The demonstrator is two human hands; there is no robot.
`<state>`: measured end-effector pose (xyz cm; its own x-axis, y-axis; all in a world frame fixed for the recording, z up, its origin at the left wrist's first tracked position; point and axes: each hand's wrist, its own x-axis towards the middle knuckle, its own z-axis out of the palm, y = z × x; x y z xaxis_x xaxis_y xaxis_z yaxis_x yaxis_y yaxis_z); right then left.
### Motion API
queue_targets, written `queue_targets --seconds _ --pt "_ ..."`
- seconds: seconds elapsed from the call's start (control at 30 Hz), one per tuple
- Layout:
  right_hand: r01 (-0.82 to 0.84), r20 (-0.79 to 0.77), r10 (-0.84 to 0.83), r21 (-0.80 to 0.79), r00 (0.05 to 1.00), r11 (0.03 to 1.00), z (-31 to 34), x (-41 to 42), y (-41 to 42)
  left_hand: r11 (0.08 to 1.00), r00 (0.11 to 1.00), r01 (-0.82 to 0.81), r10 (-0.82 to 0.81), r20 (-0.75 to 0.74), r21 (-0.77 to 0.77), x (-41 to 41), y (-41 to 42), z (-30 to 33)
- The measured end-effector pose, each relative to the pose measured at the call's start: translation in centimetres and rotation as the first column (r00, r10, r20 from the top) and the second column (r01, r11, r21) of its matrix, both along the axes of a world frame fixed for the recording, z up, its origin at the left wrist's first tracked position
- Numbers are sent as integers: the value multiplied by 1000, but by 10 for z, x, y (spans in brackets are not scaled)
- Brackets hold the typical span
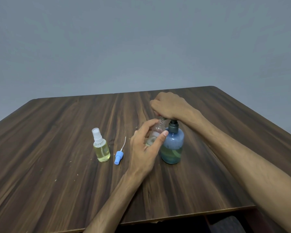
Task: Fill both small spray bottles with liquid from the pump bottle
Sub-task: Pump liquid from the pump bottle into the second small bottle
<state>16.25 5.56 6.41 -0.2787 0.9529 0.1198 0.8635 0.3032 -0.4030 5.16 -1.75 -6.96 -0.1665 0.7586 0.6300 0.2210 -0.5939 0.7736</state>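
A blue pump bottle (172, 147) stands right of the table's middle, with yellowish liquid in its lower part. My right hand (168, 105) lies curled over its pump head, which the hand hides. My left hand (146, 147) grips a small clear spray bottle (157, 132), uncapped, with its open neck held up under the pump spout. A little liquid shows at its bottom. A second small spray bottle (101, 146) with a white sprayer stands to the left, full of yellow liquid. A blue sprayer cap (119, 156) with its white tube lies on the table between them.
The dark wooden table (57, 165) carries a few small crumbs. Its front edge runs along the bottom right, with a dark object (225, 224) below it. A plain grey wall stands behind.
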Motion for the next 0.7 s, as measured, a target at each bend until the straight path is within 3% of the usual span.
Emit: queue_targets --seconds 0.13,0.53,0.7 --pt "-5 40 8 -67 999 998 -4 -2 -1 1000 1000 5 -5 4 -6 0 -1 0" --pt "-36 -2 36 23 999 999 1 0 1 1000 1000 0 0 -11 20 -1 -1 1" --pt "-27 51 29 -55 998 998 -4 -2 0 1000 1000 4 -4 4 -10 -1 1 -2"
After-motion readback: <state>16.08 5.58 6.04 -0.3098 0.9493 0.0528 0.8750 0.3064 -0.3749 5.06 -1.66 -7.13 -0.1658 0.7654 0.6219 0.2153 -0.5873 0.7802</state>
